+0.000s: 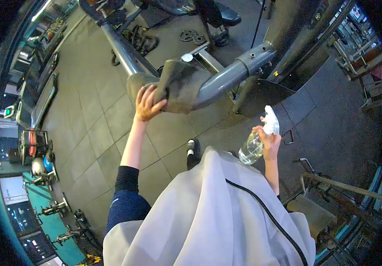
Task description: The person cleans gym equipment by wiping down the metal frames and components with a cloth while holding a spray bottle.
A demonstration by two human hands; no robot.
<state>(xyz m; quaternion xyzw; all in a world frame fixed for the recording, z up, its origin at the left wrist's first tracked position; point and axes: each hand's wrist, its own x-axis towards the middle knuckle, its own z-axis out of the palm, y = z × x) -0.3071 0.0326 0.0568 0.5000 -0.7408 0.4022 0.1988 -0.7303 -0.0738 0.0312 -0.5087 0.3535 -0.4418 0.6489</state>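
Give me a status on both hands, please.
Left hand on grey covering, cloth or pad unclear, at machine frame. Right hand gripping spray bottle. Nothing visibly blocking either.

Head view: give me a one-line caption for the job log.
Left hand on a gym machine, right hand holding a spray bottle.

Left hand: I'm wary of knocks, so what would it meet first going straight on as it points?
Likely the grey covering on the machine's bar, which the left hand appears to touch; depth beyond it is unclear.
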